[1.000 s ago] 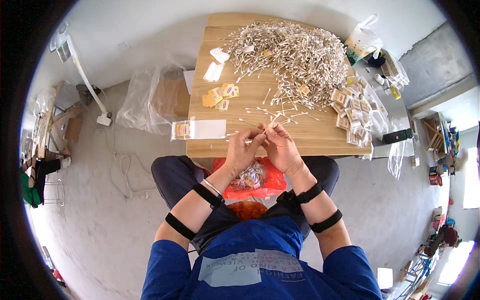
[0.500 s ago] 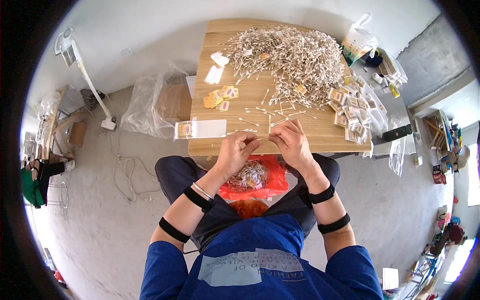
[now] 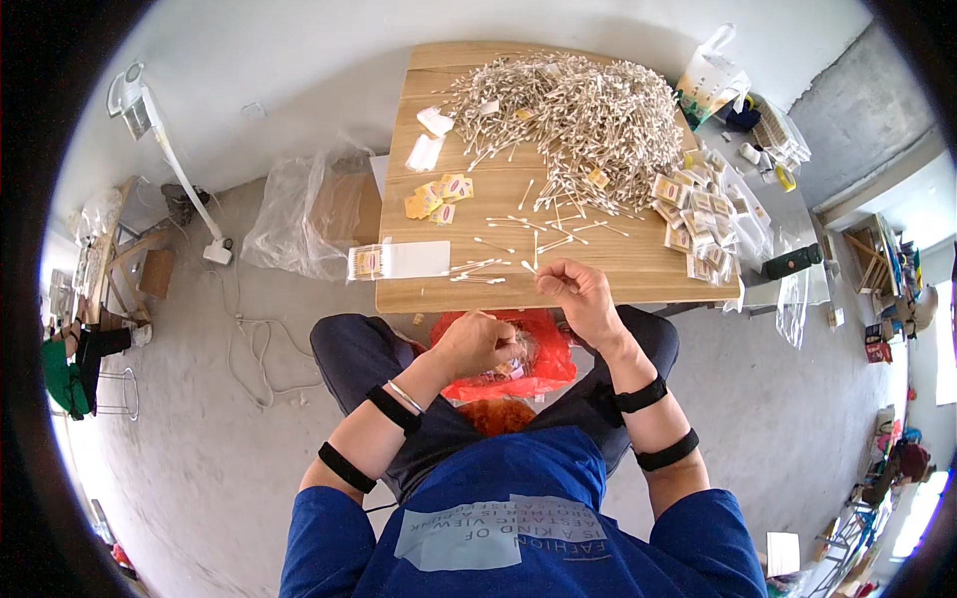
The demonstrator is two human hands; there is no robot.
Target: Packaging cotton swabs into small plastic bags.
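My right hand is at the table's near edge, thumb and forefinger pinched. A cotton swab's white tip pokes out at its fingertips. Lower and to the left, my left hand is curled closed above a red plastic bag between my legs; whatever it may hold is hidden. The bag contains loose swabs, partly covered by that hand. Several loose swabs lie on the wooden table just beyond my hands. A large heap of swabs covers the table's far right.
At the table's left are a flat pack with swabs in one end, yellow-and-white cards and white pieces. Small packets pile up at the right edge, by a dark green bottle. Clear plastic lies left of the table.
My hands have parted. The left has dropped from the table edge toward me, over the red bag, while the right has stayed nearly in place.
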